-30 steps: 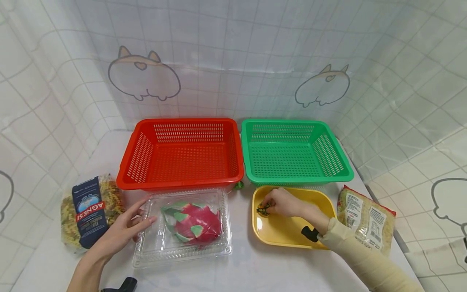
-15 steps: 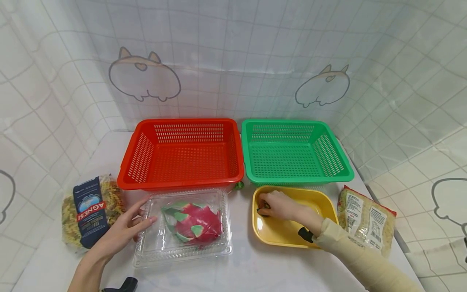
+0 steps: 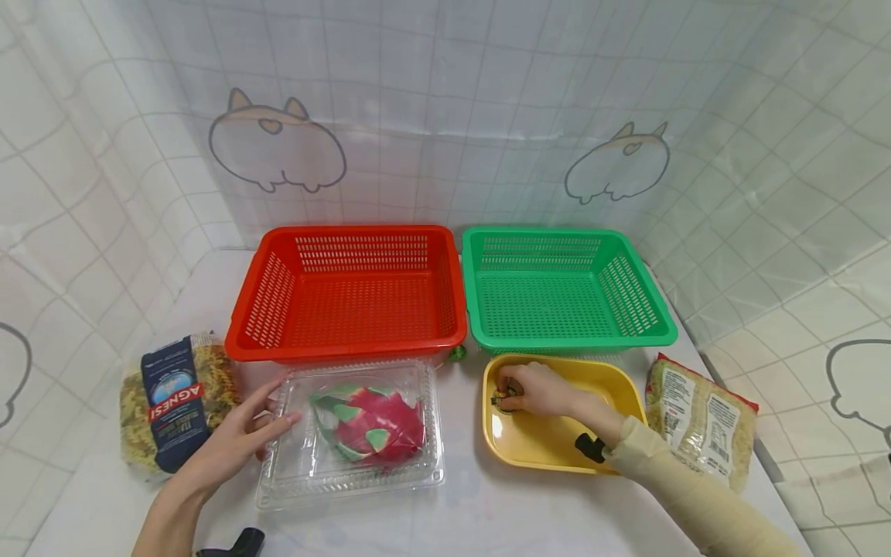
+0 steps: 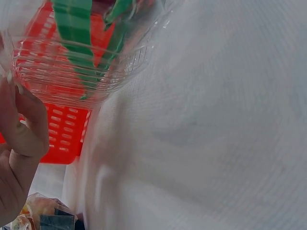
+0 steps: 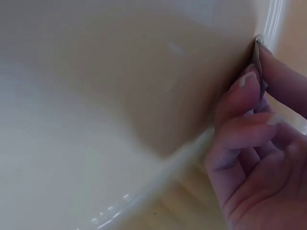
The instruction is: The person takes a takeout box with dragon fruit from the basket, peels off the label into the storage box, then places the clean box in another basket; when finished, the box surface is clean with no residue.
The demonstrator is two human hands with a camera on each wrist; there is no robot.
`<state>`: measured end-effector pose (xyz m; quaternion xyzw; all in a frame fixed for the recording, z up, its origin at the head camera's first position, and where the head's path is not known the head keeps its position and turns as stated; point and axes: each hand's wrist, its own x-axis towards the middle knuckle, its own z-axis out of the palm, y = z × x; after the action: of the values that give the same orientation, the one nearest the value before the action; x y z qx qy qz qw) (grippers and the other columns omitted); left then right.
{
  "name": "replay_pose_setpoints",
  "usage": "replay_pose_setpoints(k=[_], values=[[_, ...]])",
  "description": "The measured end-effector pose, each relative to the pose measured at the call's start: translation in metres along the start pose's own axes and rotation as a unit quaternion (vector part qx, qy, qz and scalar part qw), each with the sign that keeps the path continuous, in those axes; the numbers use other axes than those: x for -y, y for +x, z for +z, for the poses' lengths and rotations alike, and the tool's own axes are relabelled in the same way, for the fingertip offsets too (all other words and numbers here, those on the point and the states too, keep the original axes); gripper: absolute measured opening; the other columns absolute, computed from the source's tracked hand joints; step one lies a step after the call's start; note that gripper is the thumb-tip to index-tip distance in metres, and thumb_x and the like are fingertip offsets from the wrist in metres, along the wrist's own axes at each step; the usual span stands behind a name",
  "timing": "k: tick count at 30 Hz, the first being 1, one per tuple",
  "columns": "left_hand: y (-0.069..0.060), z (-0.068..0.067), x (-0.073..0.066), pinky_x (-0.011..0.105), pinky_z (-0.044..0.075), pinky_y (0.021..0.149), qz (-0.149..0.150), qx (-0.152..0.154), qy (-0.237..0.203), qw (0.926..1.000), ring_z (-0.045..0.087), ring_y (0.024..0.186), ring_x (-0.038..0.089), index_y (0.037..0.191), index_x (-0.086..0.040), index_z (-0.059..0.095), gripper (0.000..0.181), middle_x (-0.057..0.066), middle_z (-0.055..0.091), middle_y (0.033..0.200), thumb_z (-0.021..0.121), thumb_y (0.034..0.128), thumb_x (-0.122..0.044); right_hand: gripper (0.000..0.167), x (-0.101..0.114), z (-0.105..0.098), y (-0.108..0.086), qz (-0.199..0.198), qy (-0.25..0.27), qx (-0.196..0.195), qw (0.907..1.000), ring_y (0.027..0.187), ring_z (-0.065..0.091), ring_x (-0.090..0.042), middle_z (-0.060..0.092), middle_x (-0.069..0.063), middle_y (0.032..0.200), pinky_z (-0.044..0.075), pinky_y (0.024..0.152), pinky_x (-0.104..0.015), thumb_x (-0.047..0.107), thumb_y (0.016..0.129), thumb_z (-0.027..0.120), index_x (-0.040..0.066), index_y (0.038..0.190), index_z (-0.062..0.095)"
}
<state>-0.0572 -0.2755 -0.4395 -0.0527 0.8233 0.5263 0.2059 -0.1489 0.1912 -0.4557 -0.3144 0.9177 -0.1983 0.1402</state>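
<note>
My right hand (image 3: 543,391) is inside the yellow tray (image 3: 536,450), near its left end. Thumb and fingers pinch a small dark green-and-gold thing (image 3: 502,398); most of it is hidden, and only a thin edge shows in the right wrist view. At the left, my left hand (image 3: 233,445) rests against the side of a clear plastic clamshell box (image 3: 418,477), its thumb over the lid's edge and its fingers loosely bent. Inside that box lies a pink dragon fruit (image 3: 390,425) with green scales.
A red basket (image 3: 348,352) and a green basket (image 3: 571,343) stand side by side at the back. A pasta bag (image 3: 174,402) lies left, a bag of grain (image 3: 703,418) right. A small shiny green thing (image 3: 457,353) sits between the baskets' front corners.
My right fingers shift around the small green-and-gold thing, covering more of it half a second ago and turning it slightly. My left hand and the clamshell box stay put.
</note>
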Motion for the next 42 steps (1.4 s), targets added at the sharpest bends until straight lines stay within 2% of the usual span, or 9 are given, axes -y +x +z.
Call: replay_pose_setpoints(k=[8,19,26,32,36,39,42], values=[[0.001,-0.001,0.001,0.028,0.047,0.060,-0.004,-0.001,0.004,1.0000,0.054,0.087,0.014,0.161,-0.018,0.014,0.077,0.014,0.042,0.117,0.060,0.1009,-0.030,0.024,-0.005,-0.004,-0.007,0.006,0.011,-0.004,0.9999,0.060,0.043,-0.004,0.051,0.010,0.066,0.038,0.061,-0.024,0.021,0.082,0.082,0.011,0.095,0.065],[0.001,-0.001,-0.001,0.029,0.048,0.061,-0.004,0.001,0.004,1.0000,0.054,0.092,0.017,0.161,-0.018,0.013,0.078,0.016,0.042,0.120,0.059,0.1008,-0.031,0.021,-0.015,-0.005,-0.013,0.022,0.060,0.011,0.9979,0.061,0.048,-0.003,0.058,0.009,0.067,0.041,0.061,-0.023,0.017,0.082,0.081,0.011,0.092,0.063],[0.000,0.000,-0.002,0.029,0.048,0.061,-0.007,-0.002,0.006,1.0000,0.053,0.088,0.016,0.161,-0.017,0.014,0.077,0.014,0.041,0.117,0.060,0.1007,-0.031,0.019,-0.015,-0.007,-0.016,0.030,0.061,0.016,0.9975,0.062,0.047,-0.003,0.057,0.010,0.068,0.040,0.062,-0.023,0.016,0.083,0.080,0.011,0.092,0.064],[0.000,0.000,-0.002,0.029,0.048,0.060,-0.004,-0.002,0.006,1.0000,0.053,0.089,0.016,0.161,-0.017,0.014,0.077,0.014,0.041,0.117,0.060,0.1007,-0.030,0.016,-0.017,-0.010,-0.018,0.017,0.058,0.025,0.9979,0.064,0.047,-0.004,0.058,0.007,0.071,0.041,0.063,-0.023,0.008,0.082,0.076,0.011,0.091,0.064],[0.000,0.000,-0.003,0.029,0.048,0.060,-0.002,-0.002,0.006,1.0000,0.054,0.088,0.015,0.161,-0.017,0.014,0.077,0.014,0.041,0.117,0.060,0.1008,-0.030,0.015,-0.018,-0.017,-0.019,-0.001,0.068,0.045,0.9967,0.068,0.050,-0.005,0.062,0.002,0.076,0.044,0.065,-0.024,0.001,0.082,0.070,0.008,0.094,0.065],[0.000,-0.001,-0.002,0.029,0.048,0.060,-0.002,0.000,0.005,1.0000,0.053,0.084,0.015,0.161,-0.017,0.014,0.077,0.013,0.040,0.114,0.059,0.1010,-0.030,0.013,-0.015,-0.027,-0.023,0.002,0.100,0.063,0.9930,0.064,0.052,-0.005,0.064,-0.003,0.076,0.046,0.061,-0.023,0.000,0.087,0.065,0.005,0.099,0.066],[0.001,-0.001,-0.001,0.029,0.048,0.060,-0.001,0.001,0.007,1.0000,0.052,0.082,0.014,0.161,-0.016,0.014,0.077,0.012,0.040,0.112,0.060,0.1009,-0.030,0.012,-0.004,-0.039,-0.028,0.021,0.166,0.065,0.9837,0.056,0.052,-0.010,0.065,-0.009,0.075,0.046,0.054,-0.025,0.006,0.096,0.061,0.002,0.107,0.066]])
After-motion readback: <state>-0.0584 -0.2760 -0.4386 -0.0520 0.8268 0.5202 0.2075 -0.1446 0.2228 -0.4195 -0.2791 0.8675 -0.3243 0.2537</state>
